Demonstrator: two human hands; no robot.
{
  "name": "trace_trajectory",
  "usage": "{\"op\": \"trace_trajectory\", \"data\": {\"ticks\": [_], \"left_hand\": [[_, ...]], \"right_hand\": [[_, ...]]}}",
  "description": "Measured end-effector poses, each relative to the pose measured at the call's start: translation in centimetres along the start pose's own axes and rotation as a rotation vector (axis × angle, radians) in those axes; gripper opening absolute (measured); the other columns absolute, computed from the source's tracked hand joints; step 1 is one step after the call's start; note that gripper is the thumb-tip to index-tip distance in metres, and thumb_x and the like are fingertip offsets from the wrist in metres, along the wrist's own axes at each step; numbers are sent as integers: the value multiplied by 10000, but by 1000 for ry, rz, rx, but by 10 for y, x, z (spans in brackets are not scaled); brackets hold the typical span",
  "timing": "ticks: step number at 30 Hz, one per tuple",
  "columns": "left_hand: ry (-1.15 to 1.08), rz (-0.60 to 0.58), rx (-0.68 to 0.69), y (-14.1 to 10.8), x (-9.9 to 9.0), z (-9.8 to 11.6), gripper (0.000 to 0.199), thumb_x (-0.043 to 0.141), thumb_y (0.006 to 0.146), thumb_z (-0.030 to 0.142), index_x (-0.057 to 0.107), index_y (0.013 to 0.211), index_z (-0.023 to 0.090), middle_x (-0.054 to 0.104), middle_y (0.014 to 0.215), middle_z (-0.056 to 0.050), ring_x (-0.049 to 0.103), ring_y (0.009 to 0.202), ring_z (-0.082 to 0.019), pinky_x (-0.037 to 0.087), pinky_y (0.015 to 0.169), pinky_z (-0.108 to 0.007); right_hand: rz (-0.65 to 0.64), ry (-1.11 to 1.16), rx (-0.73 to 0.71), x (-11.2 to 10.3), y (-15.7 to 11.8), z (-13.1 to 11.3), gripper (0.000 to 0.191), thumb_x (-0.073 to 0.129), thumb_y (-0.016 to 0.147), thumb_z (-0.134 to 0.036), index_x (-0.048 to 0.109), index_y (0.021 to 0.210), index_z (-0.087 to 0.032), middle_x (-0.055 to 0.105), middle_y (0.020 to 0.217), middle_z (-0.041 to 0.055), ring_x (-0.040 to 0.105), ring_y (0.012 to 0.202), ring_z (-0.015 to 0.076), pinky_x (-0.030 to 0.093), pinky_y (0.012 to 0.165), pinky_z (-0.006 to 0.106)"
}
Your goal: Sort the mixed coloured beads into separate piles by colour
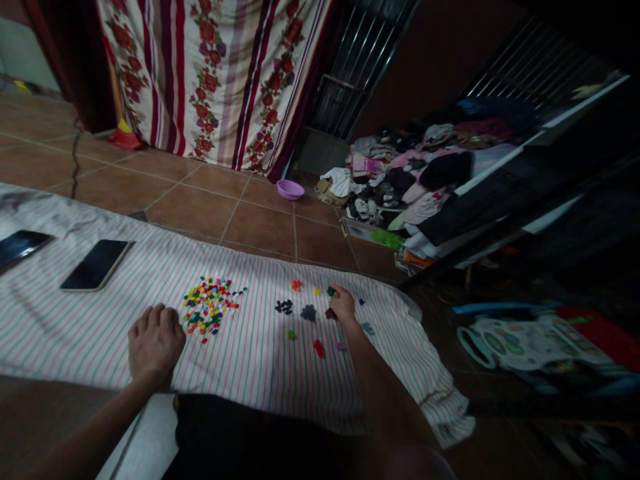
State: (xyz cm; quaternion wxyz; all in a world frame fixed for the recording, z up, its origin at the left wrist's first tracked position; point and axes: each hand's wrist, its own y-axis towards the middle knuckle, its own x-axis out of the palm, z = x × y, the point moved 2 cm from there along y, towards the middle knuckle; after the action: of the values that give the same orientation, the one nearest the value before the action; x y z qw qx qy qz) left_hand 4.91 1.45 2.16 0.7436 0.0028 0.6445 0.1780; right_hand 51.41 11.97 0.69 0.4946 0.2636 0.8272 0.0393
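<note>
My left hand [156, 340] rests palm down on the striped cloth [260, 373], its fingers curled in, beside a heap of small mixed-colour pieces [207, 303]. Over on the right, my right hand [343, 304] has its fingertips pinched together at some dark green pieces [331, 291]; whatever is between them is too small to make out. Little single-colour groups lie around it: orange [297, 285], yellow [317, 291], black [284, 307], dark grey [309, 313], dark brown [331, 313], light green [291, 335], red [319, 348], pink-purple [339, 347], blue [362, 302] and grey-blue [367, 329].
Two phones lie at the cloth's left, a dark one [23, 248] and another [97, 265]. Beyond the cloth are floor tiles, a purple basin [291, 190] and a floral curtain [205, 87]. Clothes [400, 173] are piled at the back right.
</note>
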Motion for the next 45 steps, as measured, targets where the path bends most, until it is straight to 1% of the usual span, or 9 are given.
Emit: {"op": "trace_trajectory", "data": {"ticks": [7,11,16,22,27,31,34,40,45], "left_hand": [[-12,14,3,0,2,-1,279,345,908,272,585,1010,173,593,1246,-125,476,1227,-299,352,984,-423],[-24,13,13,0,5,-4,277,353,905,264,592,1005,166,588,1256,-137,469,1227,-307,349,981,-432],[-43,47,18,0,11,-6,260,383,893,242,602,1008,163,590,1254,-142,451,1250,-308,341,989,-437],[-70,88,30,0,17,-7,261,388,897,224,612,1014,157,595,1257,-142,458,1252,-315,339,996,-446],[-66,109,45,1,17,-7,264,391,907,226,620,1012,149,599,1265,-146,466,1243,-317,350,997,-453],[-71,94,30,1,16,-7,262,409,895,213,625,1024,140,597,1284,-153,465,1249,-325,351,1005,-462],[-73,89,31,1,17,-8,268,419,889,208,628,1038,132,593,1295,-158,461,1257,-331,352,1012,-467],[-95,115,37,1,21,-9,272,439,876,195,632,1057,130,591,1298,-164,458,1267,-332,348,1023,-474],[-90,128,41,1,21,-9,274,443,876,198,635,1057,125,588,1302,-168,466,1261,-338,358,1020,-470]], "right_hand": [[-15,-24,58,-4,4,-5,414,405,729,-94,759,929,-175,736,936,86,672,896,201,501,871,298],[4,4,23,-3,4,-24,416,401,743,-104,741,976,-159,728,1000,105,655,950,215,482,919,327],[-6,171,-162,14,-7,-77,349,426,790,-153,723,974,-167,714,1006,105,634,965,216,480,922,341],[-174,376,-407,53,-48,-156,331,444,812,-142,724,979,-199,695,962,78,636,923,194,507,871,319],[-343,426,-533,85,-89,-208,299,470,855,-138,738,959,-219,677,935,54,633,881,166,507,844,282],[-471,375,-591,104,-111,-236,291,491,885,-143,739,1003,-238,649,967,43,623,890,146,495,830,253],[-509,274,-600,110,-117,-250,268,511,895,-162,741,999,-250,636,985,39,609,939,150,476,871,251],[-518,35,-527,114,-116,-262,231,536,902,-213,730,1020,-252,613,1004,48,583,951,162,445,848,240],[-548,-99,-535,114,-113,-269,226,529,905,-229,698,1053,-251,611,1016,52,559,967,173,421,844,249]]}}
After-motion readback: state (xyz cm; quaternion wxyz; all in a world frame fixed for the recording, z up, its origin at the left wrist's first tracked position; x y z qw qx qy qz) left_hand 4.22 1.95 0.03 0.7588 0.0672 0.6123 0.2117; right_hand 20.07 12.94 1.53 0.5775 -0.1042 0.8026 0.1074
